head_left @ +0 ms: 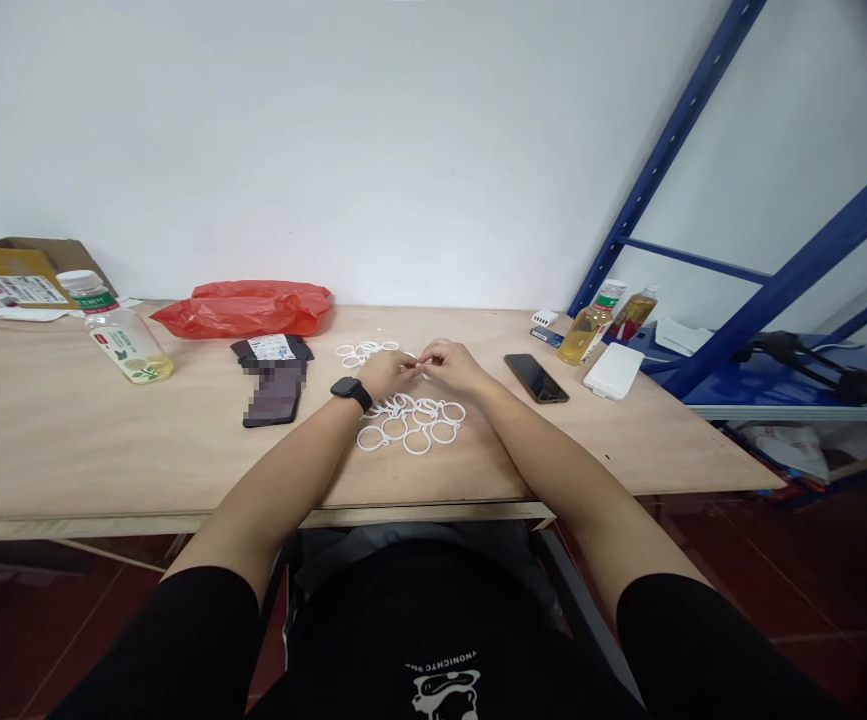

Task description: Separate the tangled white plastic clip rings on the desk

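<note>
My left hand [388,376], with a black watch on its wrist, is closed in a pinch over the middle of the table. Its fingertips meet those of my right hand [452,366], also closed. A bit of something white shows at the fingertips, perhaps part of a ring, but too small to make out. Several white rings with small tabs [417,441] lie in a loose, overlapping group just in front of my hands. Behind my left hand sits another cluster of white rings and small white pieces [362,352].
Left of my hands are a dark package [275,392], a red plastic bag [245,309], a bottle [124,335] and a cardboard box [35,275]. To the right lie a phone [536,379], a white case [613,371] and two bottles, one nearer [587,330], beside a blue metal frame [673,140].
</note>
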Demonstrator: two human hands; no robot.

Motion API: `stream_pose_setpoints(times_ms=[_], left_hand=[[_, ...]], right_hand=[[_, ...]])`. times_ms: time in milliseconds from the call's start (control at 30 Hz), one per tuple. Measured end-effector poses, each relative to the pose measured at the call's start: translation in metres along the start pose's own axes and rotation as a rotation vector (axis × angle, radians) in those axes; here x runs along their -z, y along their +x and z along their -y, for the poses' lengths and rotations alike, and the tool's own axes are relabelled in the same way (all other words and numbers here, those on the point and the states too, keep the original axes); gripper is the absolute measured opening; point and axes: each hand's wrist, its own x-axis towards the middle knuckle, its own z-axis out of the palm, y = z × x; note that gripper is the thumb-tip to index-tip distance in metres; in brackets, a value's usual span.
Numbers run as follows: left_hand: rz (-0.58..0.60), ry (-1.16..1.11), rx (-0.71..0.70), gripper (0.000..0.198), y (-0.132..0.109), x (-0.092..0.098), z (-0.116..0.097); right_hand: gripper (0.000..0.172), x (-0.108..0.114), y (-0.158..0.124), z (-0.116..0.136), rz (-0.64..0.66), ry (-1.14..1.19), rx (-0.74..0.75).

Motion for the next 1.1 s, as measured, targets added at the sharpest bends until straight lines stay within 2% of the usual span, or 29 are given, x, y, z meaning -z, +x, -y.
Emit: stream_pose_setpoints(times_ms=[200,433,667,733,900,1000,1100], left_hand=[[-0.071,0.027,-0.007,0.028,0.000,0.006,0.000],[-0.116,-0.014,-0.001,0.030,-0.003,0.008,0.000],[-0.150,0.002,0.128,0.031,-0.001,0.011,0.000],[-0.176,0.050,0.182,0.029,-0.001,0.011,0.007],[-0.183,0.138,0.379,0.027,-0.005,0.011,0.024],[-0.106,0.167,0.423,0.026,-0.005,0.011,0.027],[-0.053,0.164,0.383,0.025,-0.004,0.013,0.026]], right_hand=[[0.007,-0.007,0.001,0.001,-0.094,0.160,0.034],[0.012,-0.008,0.000,0.019,-0.102,0.085,-0.003],[0.017,-0.003,0.002,0.023,-0.135,0.003,-0.081],[0.019,0.000,0.000,0.022,-0.078,-0.003,-0.115],[0.014,-0.001,-0.006,0.022,0.216,0.040,-0.184],[0.013,-0.009,-0.007,0.025,0.251,0.034,-0.154],[0.015,-0.015,-0.007,0.029,0.303,0.027,-0.123]])
